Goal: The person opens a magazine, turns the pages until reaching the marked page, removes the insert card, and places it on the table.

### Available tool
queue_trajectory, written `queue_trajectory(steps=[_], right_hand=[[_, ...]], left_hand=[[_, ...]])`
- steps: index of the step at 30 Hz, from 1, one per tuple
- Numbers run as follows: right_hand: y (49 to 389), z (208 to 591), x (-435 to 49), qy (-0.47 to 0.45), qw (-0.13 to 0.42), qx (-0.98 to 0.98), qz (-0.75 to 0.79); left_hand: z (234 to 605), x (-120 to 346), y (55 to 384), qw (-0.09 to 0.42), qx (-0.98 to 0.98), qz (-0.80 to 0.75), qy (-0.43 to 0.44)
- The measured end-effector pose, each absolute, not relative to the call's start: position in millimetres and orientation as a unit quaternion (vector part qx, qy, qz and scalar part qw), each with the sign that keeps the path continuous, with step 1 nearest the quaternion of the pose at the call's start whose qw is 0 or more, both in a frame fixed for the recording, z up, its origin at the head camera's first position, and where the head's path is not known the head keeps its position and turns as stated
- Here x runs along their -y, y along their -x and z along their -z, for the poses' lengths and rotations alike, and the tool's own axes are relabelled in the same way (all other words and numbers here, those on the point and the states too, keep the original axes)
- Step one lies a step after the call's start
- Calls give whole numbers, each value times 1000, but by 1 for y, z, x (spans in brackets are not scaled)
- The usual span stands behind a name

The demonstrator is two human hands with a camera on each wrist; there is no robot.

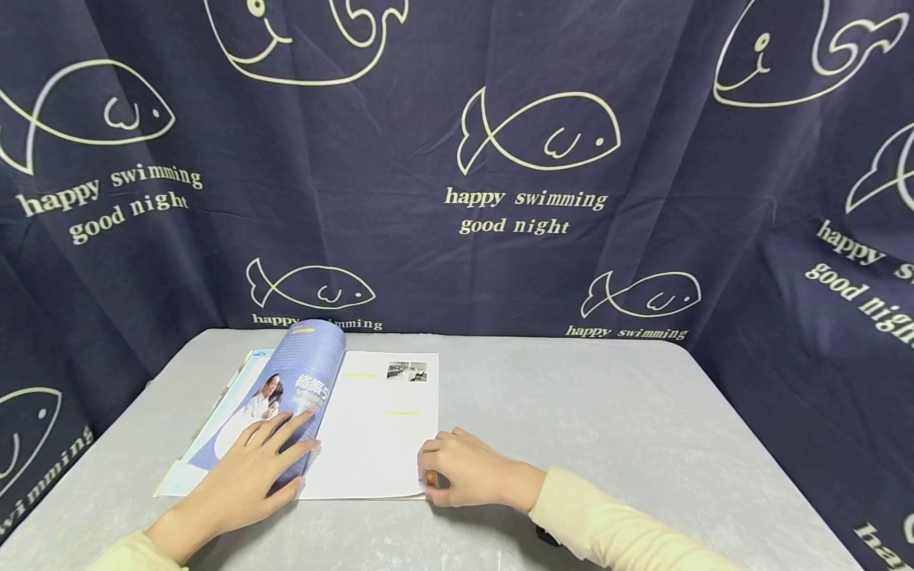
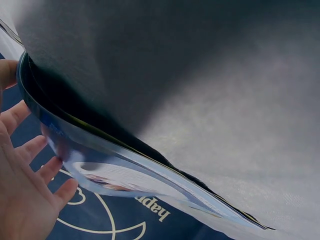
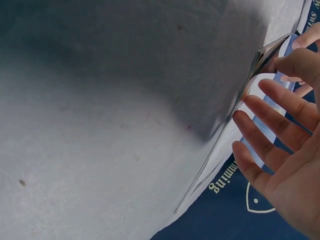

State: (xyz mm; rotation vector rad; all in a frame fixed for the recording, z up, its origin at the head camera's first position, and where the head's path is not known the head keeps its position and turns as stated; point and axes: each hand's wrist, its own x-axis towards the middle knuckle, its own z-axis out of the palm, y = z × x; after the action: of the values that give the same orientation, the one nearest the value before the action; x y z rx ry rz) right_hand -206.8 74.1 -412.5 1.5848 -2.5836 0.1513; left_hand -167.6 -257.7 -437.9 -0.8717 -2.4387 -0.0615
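An open magazine (image 1: 374,444) lies on the grey table. Its blue left-hand page (image 1: 317,357) bulges up in a curve beside the spine. On that page rests my left hand (image 1: 250,472), fingers spread and fairly straight; the left wrist view shows the hand (image 2: 25,175) against the bulging sheet. My right hand (image 1: 467,468) is at the lower right corner of the white page (image 1: 364,468), its thumb and fingers bent around the page edge. In the right wrist view the corner bends up between thumb and index finger of that hand (image 3: 285,130); the exact contact is partly hidden.
The grey table (image 1: 571,412) extends right of the magazine. A dark blue curtain (image 1: 428,262) with fish drawings and lettering hangs behind and along both sides. Beneath the right sleeve (image 1: 607,515) a small black object (image 1: 547,537) shows at the wrist.
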Motion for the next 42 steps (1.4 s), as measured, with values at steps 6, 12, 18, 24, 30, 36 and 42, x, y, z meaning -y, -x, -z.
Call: queue_trajectory(steps=[6, 12, 18, 24, 30, 36, 42], right_hand=[[207, 412, -74, -532, 53, 843, -61], [207, 411, -74, -539, 51, 838, -66], [207, 411, -74, -544, 59, 835, -65], [209, 411, -75, -551, 78, 829, -59], [211, 412, -76, -553, 78, 827, -61], [213, 414, -76, -556, 81, 825, -59], [215, 415, -77, -555, 76, 826, -63]], left_hand=[[438, 258, 166, 262, 911, 17, 319], [437, 258, 165, 258, 913, 5, 316], [436, 257, 165, 252, 915, 2, 314], [436, 257, 165, 258, 913, 2, 317], [436, 255, 164, 233, 924, 8, 303], [435, 254, 164, 219, 929, 6, 298], [434, 253, 164, 219, 927, 9, 304]])
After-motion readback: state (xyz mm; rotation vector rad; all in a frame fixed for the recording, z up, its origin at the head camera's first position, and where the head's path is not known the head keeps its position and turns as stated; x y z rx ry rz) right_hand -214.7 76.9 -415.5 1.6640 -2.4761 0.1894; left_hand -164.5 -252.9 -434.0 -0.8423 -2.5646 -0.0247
